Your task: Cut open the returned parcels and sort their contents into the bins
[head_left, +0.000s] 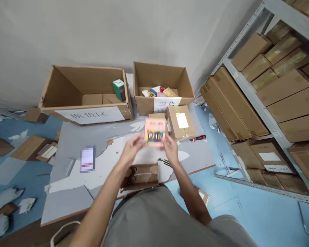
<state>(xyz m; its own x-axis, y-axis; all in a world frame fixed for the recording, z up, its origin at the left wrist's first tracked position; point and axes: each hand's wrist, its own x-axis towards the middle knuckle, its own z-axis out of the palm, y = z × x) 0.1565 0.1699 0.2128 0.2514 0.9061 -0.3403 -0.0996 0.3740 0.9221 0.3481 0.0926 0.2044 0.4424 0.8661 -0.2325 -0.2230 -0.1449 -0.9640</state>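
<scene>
Above the table, a flat pink box [155, 132] with a colourful printed picture is held upright between my hands; it is slightly blurred. My left hand [133, 146] grips its left edge. On the lower right edge, my right hand [170, 147] is closed around the corner. Below them, close to my body, stands an opened small carton [144, 174] with torn flaps. A yellow-and-black cutter knife [166, 162] lies beside that carton, under my right forearm. Just behind the pink box is a taped carton [181, 120] with a white label.
A large open carton [90, 115] at the back left holds a green box [119, 90]. Another open carton [144, 105] at the back contains several colourful packets. A phone [87, 159] and a red-handled tool [198, 138] lie on the table. Box-filled shelving [260, 103] stands right.
</scene>
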